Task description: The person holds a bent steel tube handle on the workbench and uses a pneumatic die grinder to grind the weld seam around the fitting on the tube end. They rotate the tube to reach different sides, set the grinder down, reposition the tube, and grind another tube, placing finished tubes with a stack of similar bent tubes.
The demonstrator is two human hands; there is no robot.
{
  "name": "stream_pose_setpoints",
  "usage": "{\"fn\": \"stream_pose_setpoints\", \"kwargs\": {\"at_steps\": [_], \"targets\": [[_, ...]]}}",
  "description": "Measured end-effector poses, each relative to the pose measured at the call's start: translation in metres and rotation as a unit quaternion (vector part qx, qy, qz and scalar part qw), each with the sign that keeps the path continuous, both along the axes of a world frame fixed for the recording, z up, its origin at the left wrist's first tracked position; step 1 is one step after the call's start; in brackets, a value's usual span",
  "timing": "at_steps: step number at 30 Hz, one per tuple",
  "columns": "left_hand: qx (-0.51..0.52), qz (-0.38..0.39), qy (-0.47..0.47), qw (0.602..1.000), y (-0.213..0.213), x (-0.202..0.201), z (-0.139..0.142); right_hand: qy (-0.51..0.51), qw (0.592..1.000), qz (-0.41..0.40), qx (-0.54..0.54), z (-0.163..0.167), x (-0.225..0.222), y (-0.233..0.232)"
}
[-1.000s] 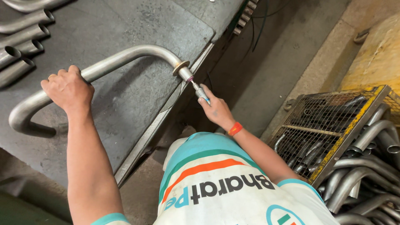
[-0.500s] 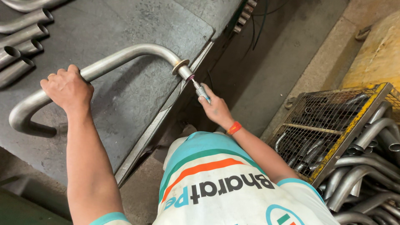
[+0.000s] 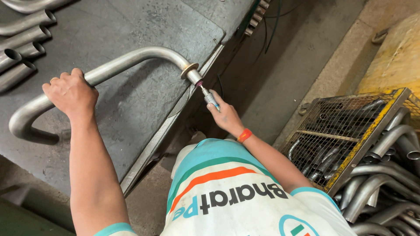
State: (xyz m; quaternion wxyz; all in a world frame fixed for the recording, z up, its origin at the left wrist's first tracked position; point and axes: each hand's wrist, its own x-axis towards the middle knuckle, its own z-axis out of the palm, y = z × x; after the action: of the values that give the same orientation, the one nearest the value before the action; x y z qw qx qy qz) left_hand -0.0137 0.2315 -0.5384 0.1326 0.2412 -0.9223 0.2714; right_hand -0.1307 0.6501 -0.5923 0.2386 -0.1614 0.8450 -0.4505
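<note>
While the dark steel surface carried the work, a long bent metal pipe lay across it, its flanged end jutting just past the surface's edge and its other end curling back in a hook near the person's left side. From where I stood it looked heavy and quite stiff, a thing that would not flex but could roll or swing on its curve, and its smooth skin seemed likely to slip under a loose palm. The left hand was clamped over the straight run beside the hooked bend, fingers wrapped around the tube and pressing it down; I judged that a sound place to hold, far from the worked end and with good leverage against turning. The right hand, an orange band at its wrist, had its fingers closed around a slim pencil-like grinding tool, whose small tip sat at the pipe's open mouth. More bent pipes filled a wire crate to the right, and cut tube ends lay at the surface's far left.
</note>
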Motion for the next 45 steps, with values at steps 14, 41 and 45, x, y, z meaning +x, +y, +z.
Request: {"fn": "stream_pose_setpoints", "kwargs": {"at_steps": [14, 41, 45], "targets": [[0.007, 0.006, 0.001, 1.0, 0.002, -0.002, 0.003, -0.053, 0.999, 0.008, 0.0, 0.003, 0.001, -0.002], [0.008, -0.003, 0.009, 1.0, 0.001, -0.001, 0.005, -0.03, 0.999, 0.005, 0.013, 0.007, -0.003, -0.002], [0.001, -0.006, 0.013, 1.0, 0.0, -0.001, 0.005, -0.06, 0.998, 0.001, -0.018, -0.003, -0.003, 0.0]]}}
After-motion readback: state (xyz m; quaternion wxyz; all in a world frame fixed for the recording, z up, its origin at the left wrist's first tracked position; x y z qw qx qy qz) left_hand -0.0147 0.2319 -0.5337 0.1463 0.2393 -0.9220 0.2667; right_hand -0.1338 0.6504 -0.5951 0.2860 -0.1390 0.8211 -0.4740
